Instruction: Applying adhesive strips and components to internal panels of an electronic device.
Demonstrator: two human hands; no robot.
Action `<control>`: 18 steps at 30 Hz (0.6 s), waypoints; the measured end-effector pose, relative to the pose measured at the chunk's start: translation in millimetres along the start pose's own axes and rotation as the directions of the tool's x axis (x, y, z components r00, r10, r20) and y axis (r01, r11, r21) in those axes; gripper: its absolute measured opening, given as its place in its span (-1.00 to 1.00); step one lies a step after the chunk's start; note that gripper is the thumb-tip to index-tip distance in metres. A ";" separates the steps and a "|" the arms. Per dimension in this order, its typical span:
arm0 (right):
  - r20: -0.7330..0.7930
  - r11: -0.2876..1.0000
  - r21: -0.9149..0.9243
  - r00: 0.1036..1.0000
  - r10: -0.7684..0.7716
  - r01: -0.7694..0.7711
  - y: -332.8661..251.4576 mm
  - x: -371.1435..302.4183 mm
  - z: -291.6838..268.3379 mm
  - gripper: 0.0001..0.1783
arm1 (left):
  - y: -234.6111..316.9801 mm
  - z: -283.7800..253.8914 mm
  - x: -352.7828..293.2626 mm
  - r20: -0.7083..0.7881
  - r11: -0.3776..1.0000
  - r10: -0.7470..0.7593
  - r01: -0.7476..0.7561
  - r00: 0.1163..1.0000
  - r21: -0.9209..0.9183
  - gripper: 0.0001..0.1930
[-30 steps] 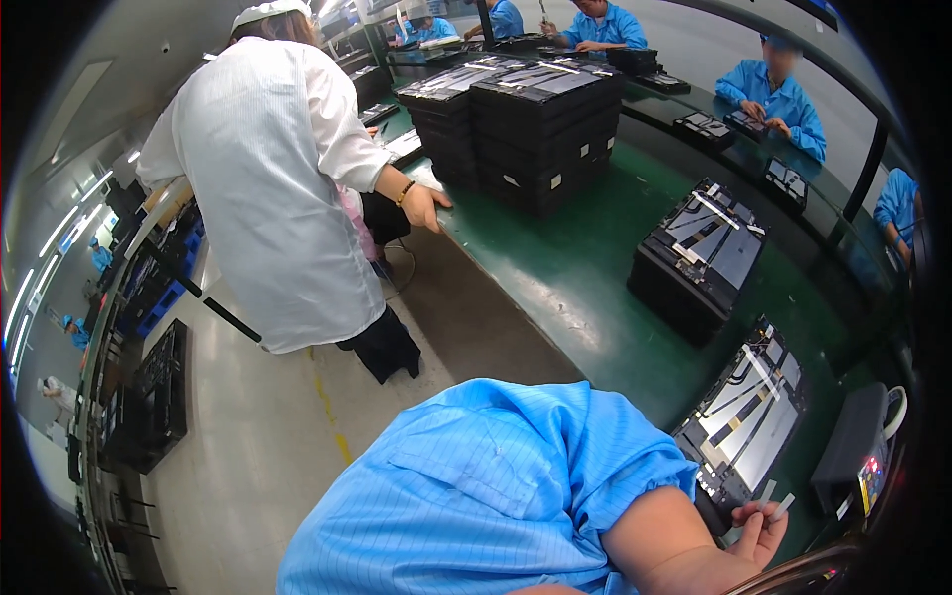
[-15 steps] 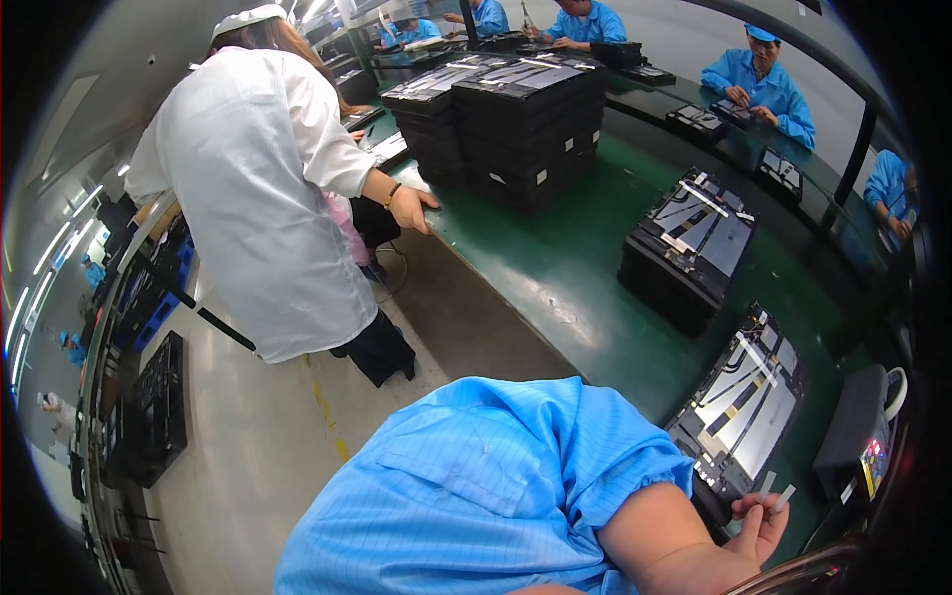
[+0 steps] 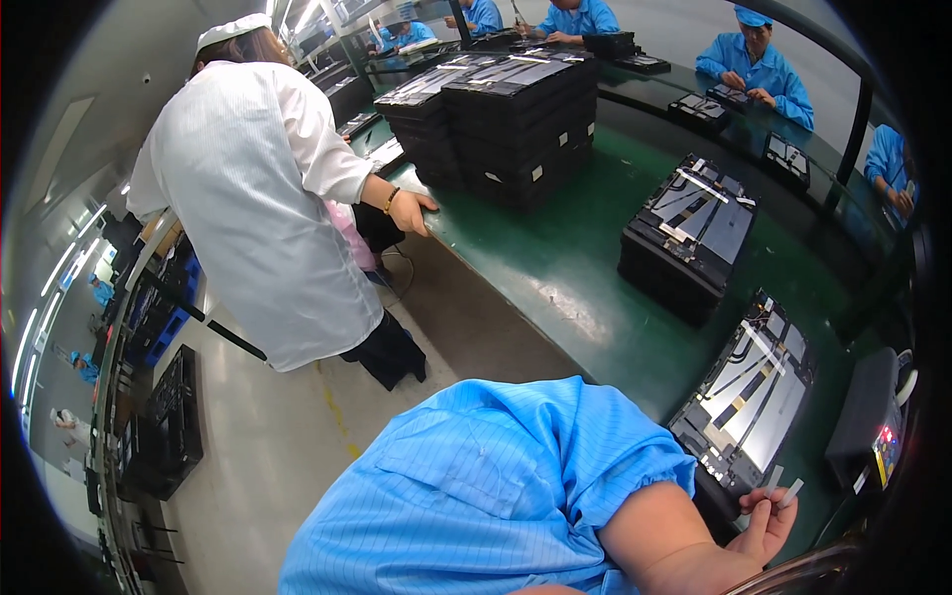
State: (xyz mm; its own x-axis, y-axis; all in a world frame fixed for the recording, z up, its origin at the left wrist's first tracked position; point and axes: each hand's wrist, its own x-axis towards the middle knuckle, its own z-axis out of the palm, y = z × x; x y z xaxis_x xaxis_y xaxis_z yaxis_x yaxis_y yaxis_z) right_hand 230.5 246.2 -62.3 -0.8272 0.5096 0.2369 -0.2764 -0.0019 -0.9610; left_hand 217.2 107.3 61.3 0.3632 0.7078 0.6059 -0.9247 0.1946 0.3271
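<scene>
At the lower right, my left hand (image 3: 766, 528) is closed in a pinch, with the forearm bare below a rolled blue sleeve (image 3: 555, 466). Two short pale strips (image 3: 791, 492) stick up from its fingers. Just beyond the fingertips lies an open electronic panel (image 3: 744, 402), silver-grey with black bands and a dark frame, tilted on the green bench. Whether the strips touch the panel I cannot tell. My right hand is out of the picture.
A stack of similar panels (image 3: 689, 228) stands farther along the green bench (image 3: 535, 288), with taller stacks (image 3: 521, 129) beyond. At right is a dark box with lit indicators (image 3: 868, 431). A person in a white coat (image 3: 258, 208) leans on the bench edge; blue-clad workers sit opposite.
The view has shifted slightly, so the bench and panels sit a little differently in the picture. My left hand keeps its pinch on the strips beside the panel.
</scene>
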 end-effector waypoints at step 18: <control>-0.023 0.998 0.055 1.000 -0.001 0.002 -10.7 -4.7 13.6 -0.82 | -9.7 -0.7 3.4 0.007 0.980 0.004 -0.003 1.000 -0.198 -0.63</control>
State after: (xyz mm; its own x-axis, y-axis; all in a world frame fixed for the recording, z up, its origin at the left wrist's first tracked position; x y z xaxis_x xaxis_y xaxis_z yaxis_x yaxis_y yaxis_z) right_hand 230.7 232.1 -51.2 -0.8155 0.5290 0.2347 -0.3049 -0.0480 -0.9512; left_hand 227.3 108.3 59.7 0.3600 0.7036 0.6126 -0.9300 0.3229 0.1756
